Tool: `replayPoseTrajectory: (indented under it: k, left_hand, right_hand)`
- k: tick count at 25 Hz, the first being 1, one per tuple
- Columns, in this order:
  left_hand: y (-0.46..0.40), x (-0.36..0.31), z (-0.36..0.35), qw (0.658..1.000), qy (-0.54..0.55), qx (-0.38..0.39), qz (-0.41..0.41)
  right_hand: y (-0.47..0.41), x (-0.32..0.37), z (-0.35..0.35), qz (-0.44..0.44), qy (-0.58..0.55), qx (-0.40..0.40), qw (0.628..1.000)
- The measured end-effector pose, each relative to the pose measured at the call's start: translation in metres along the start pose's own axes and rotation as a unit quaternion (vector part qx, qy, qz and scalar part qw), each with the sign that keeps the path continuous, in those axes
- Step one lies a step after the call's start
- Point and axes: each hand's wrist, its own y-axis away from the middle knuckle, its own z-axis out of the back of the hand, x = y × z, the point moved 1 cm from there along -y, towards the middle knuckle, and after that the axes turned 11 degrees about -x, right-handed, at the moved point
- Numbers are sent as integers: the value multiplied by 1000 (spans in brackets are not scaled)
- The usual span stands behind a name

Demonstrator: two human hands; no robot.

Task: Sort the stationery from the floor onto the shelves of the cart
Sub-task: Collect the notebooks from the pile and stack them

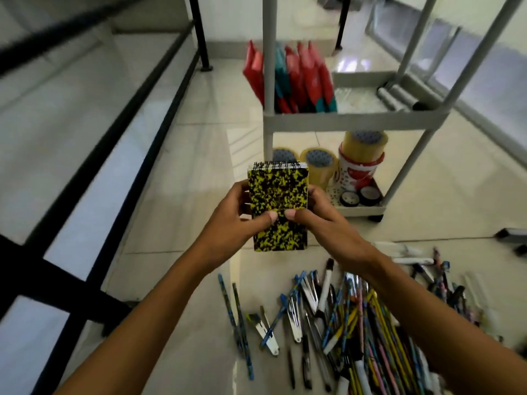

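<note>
I hold a yellow-and-black speckled spiral notebook [278, 195] upright in front of me, and it looks like a small stack. My left hand [238, 216] grips its left edge with the thumb on the cover. My right hand [319, 215] grips its right edge the same way. Just beyond stands the grey cart [353, 119]. Its middle shelf carries red and teal notebooks [296, 78] standing on edge and grey cylinders [396, 96]. Its bottom shelf holds rolls of tape [319, 163]. A heap of pens and pencils [350, 323] lies on the floor below my right arm.
A black metal rack frame [119, 143] runs along the left side. Small clippers [265, 329] lie among the pens. A grey object [513, 235] sits on the floor at the right edge. The floor is pale tile.
</note>
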Motion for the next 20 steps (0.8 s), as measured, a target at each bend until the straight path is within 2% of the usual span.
replayPoseTrajectory:
  k: [5,10,14,17,20]
  left_hand:
    - [-14,-74,7,998,55,5,-5]
    - [-59,-151,26,980,115,-152,-58]
    - [-134,-219,39,959,161,-222,-79]
    - [-186,-255,36,963,165,-211,-40]
    - [-218,-276,25,972,165,-166,26]
  right_hand:
    - [9,79,4,-20,-87,-77,993]
    - [16,183,23,-20,-104,-130,986]
    - [-4,270,44,17,-71,-150,986]
    - [-44,330,64,46,-10,-164,985]
    - [-78,371,69,50,-44,-162,985]
